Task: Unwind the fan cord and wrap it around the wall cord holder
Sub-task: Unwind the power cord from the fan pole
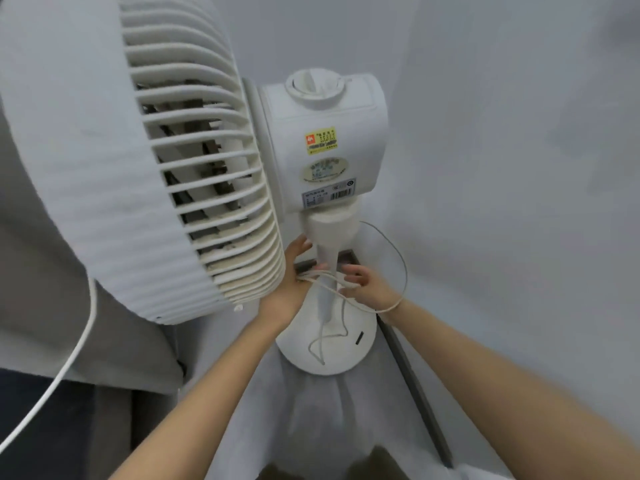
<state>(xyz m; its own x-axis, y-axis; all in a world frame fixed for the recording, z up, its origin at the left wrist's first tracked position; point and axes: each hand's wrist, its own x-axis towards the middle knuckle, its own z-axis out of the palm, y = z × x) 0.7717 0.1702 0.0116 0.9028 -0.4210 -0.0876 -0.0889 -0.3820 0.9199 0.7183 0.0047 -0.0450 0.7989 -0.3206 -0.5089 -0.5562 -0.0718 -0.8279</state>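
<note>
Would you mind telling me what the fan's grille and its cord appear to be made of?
The grille looks like moulded plastic, off-white and matte: thick, even ribs, yellowed lower down. The cord seems sheathed in whitish rubber or PVC, being thin and bending in loose loops; which one is unclear.

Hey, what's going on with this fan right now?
A person has both hands on the cord at the pole of the white fan. The left hand holds a bunch of strands beside the pole; the right hand pinches them on the other side. Slack lies on the base. No wall holder shows.
</note>
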